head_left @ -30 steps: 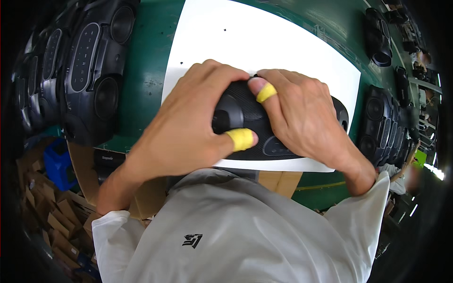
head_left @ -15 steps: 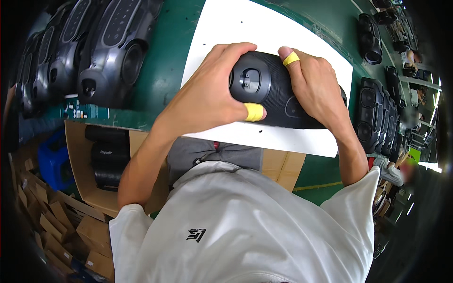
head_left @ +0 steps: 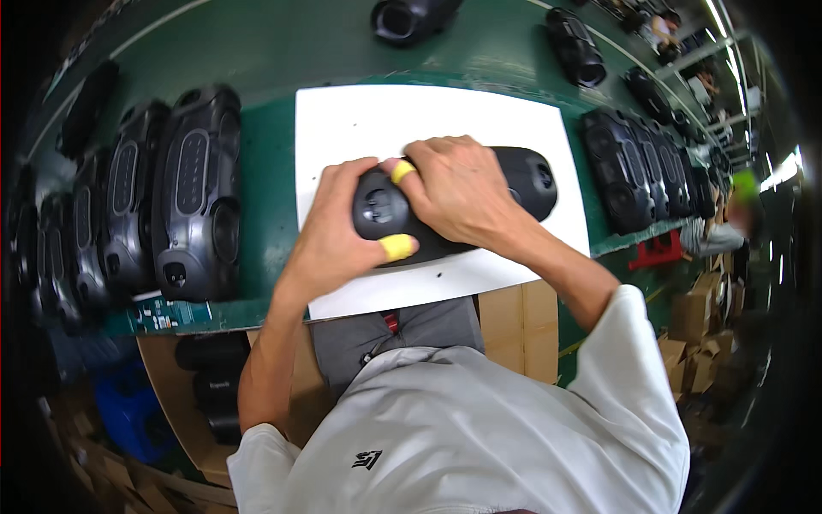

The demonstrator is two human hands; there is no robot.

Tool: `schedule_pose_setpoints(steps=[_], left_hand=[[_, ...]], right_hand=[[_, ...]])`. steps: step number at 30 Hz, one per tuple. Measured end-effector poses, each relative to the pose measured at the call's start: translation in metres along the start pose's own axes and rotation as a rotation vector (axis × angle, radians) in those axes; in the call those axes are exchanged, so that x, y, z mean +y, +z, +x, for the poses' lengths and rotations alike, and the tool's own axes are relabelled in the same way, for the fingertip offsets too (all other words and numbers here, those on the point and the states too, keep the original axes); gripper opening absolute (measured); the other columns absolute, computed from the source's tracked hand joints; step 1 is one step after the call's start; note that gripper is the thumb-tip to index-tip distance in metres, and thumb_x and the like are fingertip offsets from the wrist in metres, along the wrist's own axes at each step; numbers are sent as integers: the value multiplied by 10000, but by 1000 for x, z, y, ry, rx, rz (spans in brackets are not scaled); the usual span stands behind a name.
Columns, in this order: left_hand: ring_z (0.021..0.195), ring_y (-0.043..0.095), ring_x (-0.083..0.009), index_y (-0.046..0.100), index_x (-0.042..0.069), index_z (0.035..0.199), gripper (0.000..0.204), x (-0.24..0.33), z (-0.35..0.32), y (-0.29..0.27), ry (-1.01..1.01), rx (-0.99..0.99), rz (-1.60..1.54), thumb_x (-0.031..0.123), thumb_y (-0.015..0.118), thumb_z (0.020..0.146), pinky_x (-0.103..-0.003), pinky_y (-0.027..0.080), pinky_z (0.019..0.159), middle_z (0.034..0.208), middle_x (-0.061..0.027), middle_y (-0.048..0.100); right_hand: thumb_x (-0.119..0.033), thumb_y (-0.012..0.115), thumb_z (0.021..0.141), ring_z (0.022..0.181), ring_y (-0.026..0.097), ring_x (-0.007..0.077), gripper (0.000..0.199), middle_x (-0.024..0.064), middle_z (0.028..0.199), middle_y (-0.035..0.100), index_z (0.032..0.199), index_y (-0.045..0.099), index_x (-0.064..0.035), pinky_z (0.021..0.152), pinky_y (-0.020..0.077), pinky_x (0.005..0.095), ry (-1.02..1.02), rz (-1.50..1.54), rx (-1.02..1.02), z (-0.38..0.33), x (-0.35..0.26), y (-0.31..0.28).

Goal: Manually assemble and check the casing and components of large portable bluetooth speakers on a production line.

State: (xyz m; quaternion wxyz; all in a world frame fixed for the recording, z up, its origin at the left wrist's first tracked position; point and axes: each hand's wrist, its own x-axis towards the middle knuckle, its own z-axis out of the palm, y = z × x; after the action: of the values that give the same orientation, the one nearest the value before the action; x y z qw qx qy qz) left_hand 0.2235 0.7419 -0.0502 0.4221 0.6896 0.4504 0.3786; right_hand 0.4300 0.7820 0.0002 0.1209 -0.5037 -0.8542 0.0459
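A black cylindrical speaker (head_left: 533, 178) lies lengthwise across a white sheet (head_left: 505, 116). My left hand (head_left: 330, 236) grips its left end, thumb on the near side and fingers round the far side. Across the top of the speaker, left of its middle, is my right hand (head_left: 462, 190), its fingers curled over the far edge and its thumb close to the left end. Yellow tape (head_left: 396, 248) wraps my left thumb, and another yellow band (head_left: 401, 172) is on my right thumb. The hands cover much of the speaker's middle.
Larger black speakers (head_left: 197, 197) stand in a row on the green table (head_left: 267, 180) at left, with more speakers (head_left: 618, 171) at right. Below the table edge, an open carton (head_left: 167, 385) holds black cylinders. A red stool (head_left: 658, 249) and a person (head_left: 715, 236) are at far right.
My right hand has slid left along the speaker towards my left hand, uncovering the speaker's right end. My left hand stays on the left end. The head view has shifted.
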Motion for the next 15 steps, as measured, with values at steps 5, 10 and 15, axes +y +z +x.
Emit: schedule_pose_setpoints(steps=[5,10,15], left_hand=[[1241,608,-305,533,50,1468,975,0,2,-4,-71,19,-19,315,1020,665,-413,492,1095,1292,-159,591],[1093,705,-281,499,44,1480,847,20,34,4,-523,31,-319,568,824,899,-408,615,857,1235,-131,661],[1280,644,-489,329,41,1637,1006,67,15,58,-717,49,-757,776,581,999,-653,636,921,1532,-269,476]], right_hand=[[-179,840,920,737,689,296,200,129,868,723,947,710,-30,692,534,402,148,216,797,-88,21,-8],[-650,456,1133,843,763,218,766,197,1024,765,1339,646,62,727,621,343,899,1060,41,-163,54,24],[-845,434,1027,1149,759,343,1085,291,1346,693,1602,423,75,953,642,432,778,1460,-112,-107,62,10]])
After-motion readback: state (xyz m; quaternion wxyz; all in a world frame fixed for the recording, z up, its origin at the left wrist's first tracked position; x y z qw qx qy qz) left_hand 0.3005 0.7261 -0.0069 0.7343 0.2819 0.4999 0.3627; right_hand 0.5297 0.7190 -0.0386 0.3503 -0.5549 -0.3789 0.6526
